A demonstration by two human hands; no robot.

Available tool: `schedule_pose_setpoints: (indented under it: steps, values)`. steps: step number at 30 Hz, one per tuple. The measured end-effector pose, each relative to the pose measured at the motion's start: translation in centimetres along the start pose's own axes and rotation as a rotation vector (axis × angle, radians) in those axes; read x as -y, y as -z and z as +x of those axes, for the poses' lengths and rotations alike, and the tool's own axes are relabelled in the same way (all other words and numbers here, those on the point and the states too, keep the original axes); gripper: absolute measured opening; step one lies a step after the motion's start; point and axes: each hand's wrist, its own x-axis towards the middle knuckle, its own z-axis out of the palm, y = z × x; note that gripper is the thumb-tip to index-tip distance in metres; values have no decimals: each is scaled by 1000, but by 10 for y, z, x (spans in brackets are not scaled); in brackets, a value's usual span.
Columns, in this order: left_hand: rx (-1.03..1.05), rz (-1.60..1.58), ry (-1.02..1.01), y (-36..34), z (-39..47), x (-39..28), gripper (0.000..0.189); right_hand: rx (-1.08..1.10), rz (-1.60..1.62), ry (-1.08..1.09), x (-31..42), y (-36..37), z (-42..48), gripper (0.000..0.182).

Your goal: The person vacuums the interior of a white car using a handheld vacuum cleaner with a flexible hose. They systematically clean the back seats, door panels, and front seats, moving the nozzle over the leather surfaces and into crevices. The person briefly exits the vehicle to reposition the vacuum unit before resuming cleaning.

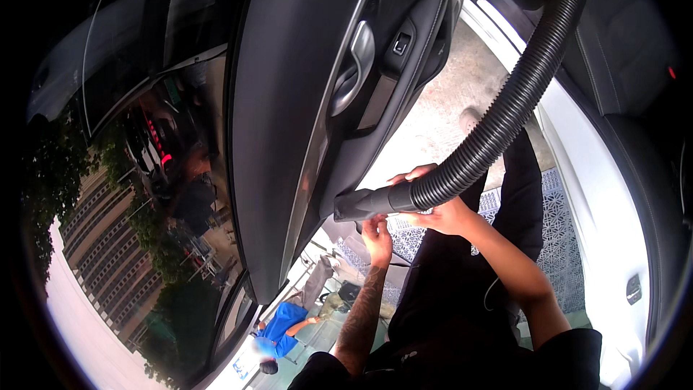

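Observation:
My right hand [446, 218] grips a black vacuum cleaner nozzle where it joins its hose, fingers on the far side and thumb beneath. The flat mouth of the nozzle [368, 203] is against or very close to the end of the car door panel [292, 97]; which of these, I cannot tell. From the nozzle, a ribbed black hose [503, 103] arches up toward the top right. My left hand [377, 238] is just under the nozzle with curled fingers, its fingertips partly hidden. Whether it holds anything is unclear.
The open door carries a silver inner handle [357, 65] and a window switch [401, 43]. Opposite stands the white door sill [595, 173], beside a dark seat [622, 54]. Patterned floor tiles [560, 227] lie below. A person in blue [284, 327] is farther back.

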Motion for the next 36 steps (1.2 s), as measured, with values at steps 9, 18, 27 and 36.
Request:
schedule_pose_setpoints:
  steps: [9, 18, 27, 36]
  values:
    - [233, 346, -659, -56, 80, -145, 21, -377, -361, 95, 110, 129, 5, 62]
    - [397, 248, -674, -101, 107, -149, 26, -256, -788, 268, 6, 163, 118, 37]
    - [502, 171, -377, -151, 67, -2, 23, -220, -1379, 144, -73, 243, 167, 36]
    - [536, -138, -108, -229, 26, 2, 27, -226, -458, -45, -109, 244, 154, 13]
